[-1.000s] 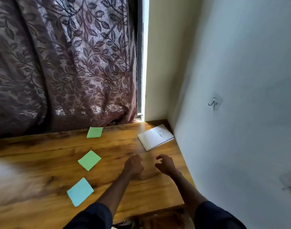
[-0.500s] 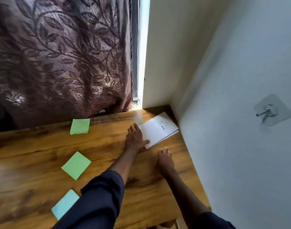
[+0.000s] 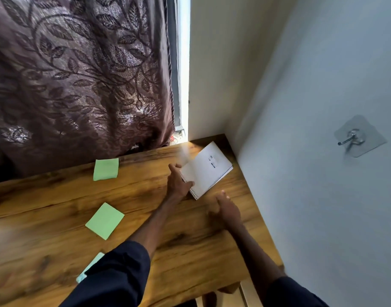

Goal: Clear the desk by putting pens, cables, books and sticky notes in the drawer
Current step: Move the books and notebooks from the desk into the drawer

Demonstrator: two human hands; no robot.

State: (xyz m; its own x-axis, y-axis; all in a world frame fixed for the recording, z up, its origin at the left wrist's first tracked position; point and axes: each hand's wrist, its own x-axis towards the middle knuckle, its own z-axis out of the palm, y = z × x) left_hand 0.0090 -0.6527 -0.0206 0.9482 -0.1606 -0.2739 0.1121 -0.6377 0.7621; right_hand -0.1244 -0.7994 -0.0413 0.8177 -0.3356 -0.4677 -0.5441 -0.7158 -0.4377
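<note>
left hand (image 3: 179, 182) is gripping the white spiral notebook (image 3: 209, 168) by its bound edge, thumb lying on the cover, fingers curling around the far side. notebook is sitting in the desk's (image 3: 57, 218) far right corner; whether it is lifting off the surface cannot be told. right hand (image 3: 226, 210) is hovering just beside the notebook's near corner, fingers loosely extended, holding nothing. far green sticky note (image 3: 105, 169) and near green sticky note (image 3: 104, 220) are lying flat to the left, well apart. blue sticky note (image 3: 90, 268) is showing partly behind the left sleeve (image 3: 114, 273).
</note>
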